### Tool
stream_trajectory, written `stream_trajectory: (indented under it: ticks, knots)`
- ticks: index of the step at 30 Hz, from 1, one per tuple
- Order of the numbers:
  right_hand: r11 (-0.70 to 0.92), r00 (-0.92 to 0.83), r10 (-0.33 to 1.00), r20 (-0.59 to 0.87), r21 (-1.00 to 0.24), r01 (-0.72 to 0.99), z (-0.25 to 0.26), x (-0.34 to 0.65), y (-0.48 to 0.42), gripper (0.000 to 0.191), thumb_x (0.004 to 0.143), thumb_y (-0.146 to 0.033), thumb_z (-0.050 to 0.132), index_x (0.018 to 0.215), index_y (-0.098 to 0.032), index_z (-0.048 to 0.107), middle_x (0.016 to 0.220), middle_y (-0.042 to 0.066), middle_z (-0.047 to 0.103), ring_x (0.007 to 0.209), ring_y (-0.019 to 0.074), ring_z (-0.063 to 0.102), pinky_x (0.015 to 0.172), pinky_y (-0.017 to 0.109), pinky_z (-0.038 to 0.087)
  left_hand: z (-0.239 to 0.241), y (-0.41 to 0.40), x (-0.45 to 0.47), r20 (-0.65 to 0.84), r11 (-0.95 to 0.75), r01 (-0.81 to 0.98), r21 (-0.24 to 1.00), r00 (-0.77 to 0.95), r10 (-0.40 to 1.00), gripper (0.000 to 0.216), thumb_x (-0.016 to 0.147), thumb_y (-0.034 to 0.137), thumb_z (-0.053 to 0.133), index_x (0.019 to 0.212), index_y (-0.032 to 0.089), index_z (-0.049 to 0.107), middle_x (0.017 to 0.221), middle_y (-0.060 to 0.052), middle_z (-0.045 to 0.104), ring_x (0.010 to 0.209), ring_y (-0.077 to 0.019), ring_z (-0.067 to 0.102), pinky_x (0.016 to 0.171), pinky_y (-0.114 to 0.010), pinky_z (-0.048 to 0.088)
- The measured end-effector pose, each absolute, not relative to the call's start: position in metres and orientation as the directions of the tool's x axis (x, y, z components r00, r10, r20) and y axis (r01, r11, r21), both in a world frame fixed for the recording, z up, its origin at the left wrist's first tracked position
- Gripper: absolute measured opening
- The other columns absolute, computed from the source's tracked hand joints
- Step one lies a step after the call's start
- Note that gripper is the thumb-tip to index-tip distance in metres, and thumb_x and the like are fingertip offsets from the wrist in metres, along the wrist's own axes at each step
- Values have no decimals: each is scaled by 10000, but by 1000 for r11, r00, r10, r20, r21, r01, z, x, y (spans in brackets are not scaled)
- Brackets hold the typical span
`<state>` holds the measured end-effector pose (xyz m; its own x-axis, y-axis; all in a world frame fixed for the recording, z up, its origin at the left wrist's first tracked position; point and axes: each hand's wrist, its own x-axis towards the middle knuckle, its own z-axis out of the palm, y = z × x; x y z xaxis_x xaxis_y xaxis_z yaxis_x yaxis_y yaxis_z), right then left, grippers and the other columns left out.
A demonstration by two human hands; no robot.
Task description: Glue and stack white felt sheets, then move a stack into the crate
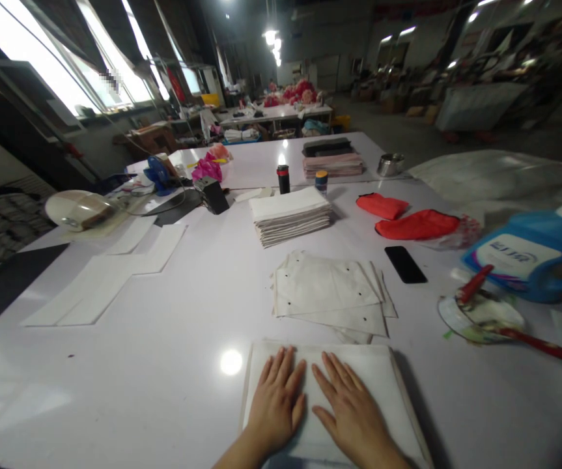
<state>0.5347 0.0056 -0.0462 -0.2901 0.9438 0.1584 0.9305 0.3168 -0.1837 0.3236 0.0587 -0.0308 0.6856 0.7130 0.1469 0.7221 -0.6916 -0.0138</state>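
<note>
Both hands lie flat and open, fingers slightly spread, grasping nothing: the left hand [277, 400] and right hand [351, 407] press palm-down on a white fabric piece [312, 394]. It lies at the bottom centre of the frame — smooth, roughly rectangular, thick-edged — on the desk [163, 365]. At right, a shallow dish [450, 320] holds whitish paste and red-handled brushes [544, 345], near a blue jug [510, 257], contents hidden.

The left hand [277, 398] and right hand [351, 405] rest flat, palm down, slightly splayed, side by side but apart.
</note>
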Motion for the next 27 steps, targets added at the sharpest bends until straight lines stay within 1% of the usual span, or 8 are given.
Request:
stream_trajectory:
  ticks: [6, 10, 15, 18, 20, 22, 24, 27]
  knots:
    - [149, -117, 977, 180, -174, 973, -56, 594, -7, 629, 943, -470, 463, 1485, -189, 311, 1552, 144, 90, 1404, 329, 128, 1065, 529, 341, -30, 65, 304, 118, -632, 774, 26, 626, 771, 698, 896, 524, 478, 1508, 286, 242, 1584, -137, 70, 1422, -394, 201, 1065, -539, 359]
    - [102, -63, 980, 188, -205, 973, -59, 601, -7, 591, 954, -467, 413, 1461, -169, 364, 1548, 176, 68, 1392, 372, 141, 1036, 570, 367, -34, 66, 301, 100, -608, 791, 65, 601, 793, 693, 897, 516, 480, 1506, 276, 253, 1587, -142, 38, 1431, -403, 156, 1075, -556, 346]
    - [144, -93, 967, 237, -206, 968, -62, 599, -4, 605, 950, -506, 390, 1443, -155, 392, 1535, 193, 123, 1375, 392, 191, 996, 583, 411, -29, 67, 302, 92, -611, 788, 81, 604, 791, 713, 891, 542, 474, 1510, 274, 240, 1584, -150, 46, 1430, -409, 151, 1076, -568, 339]
    - [204, -152, 945, 289, -161, 966, -68, 605, -2, 650, 922, -512, 429, 1456, -145, 366, 1520, 223, 152, 1348, 427, 243, 915, 595, 475, -23, 69, 301, 78, -616, 783, 87, 611, 788, 742, 881, 580, 462, 1515, 279, 220, 1579, -164, 61, 1422, -417, 172, 1069, -577, 343]
    - [283, -234, 917, 323, -113, 953, -67, 615, 3, 682, 883, -518, 484, 1437, -128, 402, 1499, 247, 193, 1303, 448, 322, 835, 574, 531, -19, 72, 301, 55, -616, 782, 94, 613, 788, 758, 874, 598, 459, 1517, 283, 211, 1570, -181, 84, 1413, -425, 196, 1056, -582, 356]
    - [374, -324, 881, 345, -89, 923, -58, 631, 12, 624, 865, -512, 510, 1370, -145, 505, 1450, 231, 322, 1222, 420, 452, 770, 524, 576, -14, 74, 301, 40, -621, 778, 96, 621, 783, 783, 859, 622, 466, 1517, 288, 205, 1558, -196, 127, 1399, -432, 230, 1038, -591, 371]
    - [387, -325, 895, 305, -171, 906, -45, 651, 31, 492, 898, -475, 480, 1277, -185, 600, 1358, 163, 480, 1136, 334, 556, 783, 455, 589, -10, 76, 301, 52, -641, 762, 92, 639, 767, 823, 830, 664, 483, 1515, 298, 211, 1546, -201, 180, 1379, -442, 276, 1006, -611, 394]
    - [137, -88, 988, 130, -446, 884, -30, 685, 78, 483, 936, -463, 367, 1197, -165, 645, 1239, 101, 592, 1115, 246, 576, 940, 392, 517, -3, 83, 298, 140, -640, 761, 110, 625, 768, 787, 824, 632, 528, 1497, 312, 275, 1538, -151, 254, 1375, -412, 311, 993, -576, 433]
